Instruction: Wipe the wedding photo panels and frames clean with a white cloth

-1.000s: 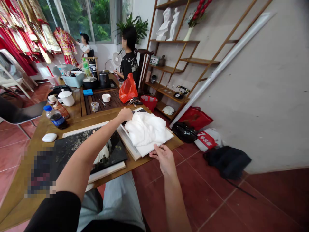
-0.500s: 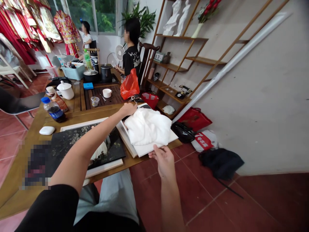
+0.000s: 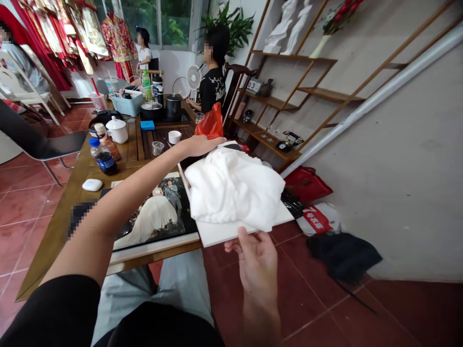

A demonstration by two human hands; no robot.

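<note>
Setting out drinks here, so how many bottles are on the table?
3. A blue-capped bottle of dark liquid and a brown bottle stand near the white lidded pot; a green bottle stands at the far end beside the blue tub. Others may be hidden.

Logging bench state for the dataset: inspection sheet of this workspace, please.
Surface: wooden table, slatted at the far end.
Job's things: white fluffy wadding heaped on a white board, beside a framed wedding photo lying flat.
Clutter: dark-drink bottle, white oval case, white lidded pot.
Hands: left hand flat at the board's far edge; right hand open, fingertips at its near edge.
Cables: thin black cord on the floor, by a black cloth bundle.
Surroundings: red tile floor; two people beyond the table.
</note>
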